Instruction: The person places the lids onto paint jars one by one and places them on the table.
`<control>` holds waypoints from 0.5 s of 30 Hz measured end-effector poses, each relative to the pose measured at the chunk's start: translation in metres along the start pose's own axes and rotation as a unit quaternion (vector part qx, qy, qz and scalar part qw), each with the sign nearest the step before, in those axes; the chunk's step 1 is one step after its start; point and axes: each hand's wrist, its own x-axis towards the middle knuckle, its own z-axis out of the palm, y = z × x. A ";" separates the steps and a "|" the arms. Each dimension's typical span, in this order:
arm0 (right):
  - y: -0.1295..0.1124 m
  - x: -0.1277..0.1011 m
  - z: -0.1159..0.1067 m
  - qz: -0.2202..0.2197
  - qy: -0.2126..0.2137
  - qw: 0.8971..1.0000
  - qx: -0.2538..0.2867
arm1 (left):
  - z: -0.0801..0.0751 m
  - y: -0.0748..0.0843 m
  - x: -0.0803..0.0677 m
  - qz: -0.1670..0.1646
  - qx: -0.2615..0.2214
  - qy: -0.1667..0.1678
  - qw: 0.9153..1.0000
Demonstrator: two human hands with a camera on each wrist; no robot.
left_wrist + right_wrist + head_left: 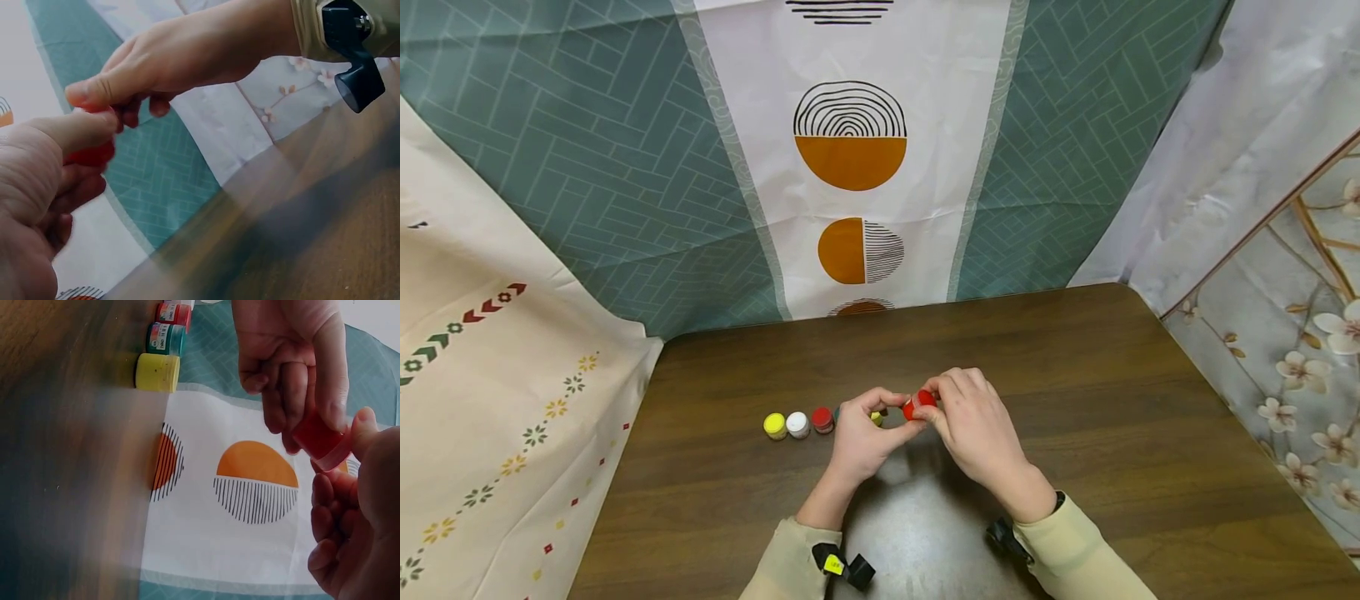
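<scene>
A small red paint jar (919, 406) is held up over the table between both hands. My left hand (859, 437) pinches its body between thumb and fingers. From the other side, my right hand (981, 425) grips the lid end with thumb and fingertips. The right wrist view shows the red jar (319, 439) tilted, its lid toward the right hand (369, 500). In the left wrist view, the thumbs and fingers cover much of the jar (90, 153).
Left of the hands, a row of similar jars stands on the brown wooden table (715, 500): yellow (774, 425), white (797, 424) and red (822, 419). The teal jar (165, 339) and another yellow jar (157, 372) are partly behind my left hand in the head view.
</scene>
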 end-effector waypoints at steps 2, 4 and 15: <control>0.000 -0.001 0.000 0.004 -0.005 1.000 0.001 | -0.001 0.001 0.000 -0.005 0.025 -0.017 1.000; 0.001 -0.002 -0.001 0.011 -0.012 1.000 0.004 | -0.001 0.003 0.000 -0.005 0.049 -0.037 0.998; 0.022 -0.005 -0.016 0.089 -0.022 0.994 0.056 | -0.009 -0.003 0.011 0.012 0.234 -0.047 0.971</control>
